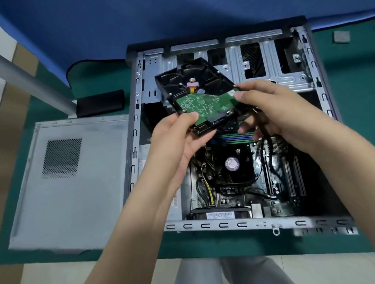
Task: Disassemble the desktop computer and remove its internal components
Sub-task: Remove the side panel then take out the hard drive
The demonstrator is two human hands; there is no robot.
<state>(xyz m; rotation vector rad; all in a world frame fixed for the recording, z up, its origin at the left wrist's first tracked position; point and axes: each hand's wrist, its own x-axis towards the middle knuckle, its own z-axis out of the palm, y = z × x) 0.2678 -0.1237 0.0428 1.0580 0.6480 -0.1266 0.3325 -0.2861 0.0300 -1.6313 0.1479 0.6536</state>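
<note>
The open desktop case (pixel 134 129) lies on its side on the green mat. Above it I hold a black hard drive (pixel 189 81), its green circuit board facing up. My left hand (pixel 177 140) grips the drive's near left corner, thumb on the board. My right hand (pixel 271 110) pinches the drive's right edge, and a dark cable (pixel 261 127) runs under its fingers. Below, the motherboard (pixel 233 194) shows the round CPU fan (pixel 232 163) and the RAM sticks (pixel 230 137).
The removed grey side panel (pixel 70 184) lies left of the case. A black box (pixel 100 103) sits behind it near a grey table leg (pixel 12 70). A small grey block (pixel 341 36) lies at the far right. Blue cloth (pixel 168 9) covers the back.
</note>
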